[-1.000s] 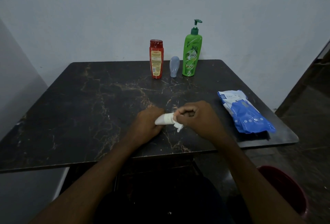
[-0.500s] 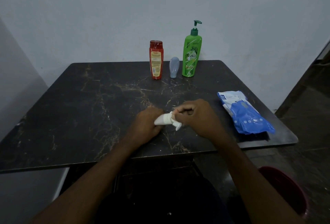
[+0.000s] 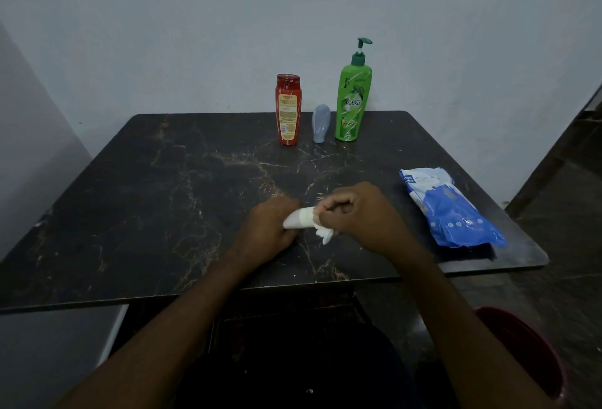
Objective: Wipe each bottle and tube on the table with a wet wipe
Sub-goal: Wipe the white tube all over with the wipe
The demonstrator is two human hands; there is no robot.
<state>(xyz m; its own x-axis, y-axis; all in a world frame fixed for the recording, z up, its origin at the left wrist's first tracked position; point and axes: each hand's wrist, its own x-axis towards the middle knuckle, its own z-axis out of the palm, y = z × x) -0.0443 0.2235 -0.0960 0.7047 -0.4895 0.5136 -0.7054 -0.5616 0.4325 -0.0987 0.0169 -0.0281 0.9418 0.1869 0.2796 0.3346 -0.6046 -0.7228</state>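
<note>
1. Gripping a small white tube (image 3: 298, 218) low over the middle of the dark marbled counter (image 3: 146, 213), the left hand (image 3: 270, 229) has its fingers curled round the tube's left end. Only the right part of the tube shows.
2. The right hand (image 3: 358, 216) meets it from the other side. Its fingers (image 3: 332, 205) are clenched around a crumpled wet wipe (image 3: 324, 234), which is pressed against the tube's right end. A tuft of the wipe hangs out below the fist.
3. The white tube lies nearly level between the two hands, its right end a little higher, over the front half of the counter. I cannot tell whether it touches the counter.
4. Along the back edge, close to the wall (image 3: 195, 33), three things stand upright in a row. A red bottle (image 3: 288, 110) is on the left, a small grey tube (image 3: 321, 123) stands on its cap in the middle, and a tall green pump bottle (image 3: 351, 102) is on the right.
5. The grey tube stands just beside the green pump bottle, with a slightly wider gap to the red bottle.
6. A blue-and-white pack of wipes (image 3: 449, 209) lies flat near the counter's right edge, apart from the hands.
7. Down on the floor at the right, past the counter's front corner, part of a red bin (image 3: 527, 353) shows.
</note>
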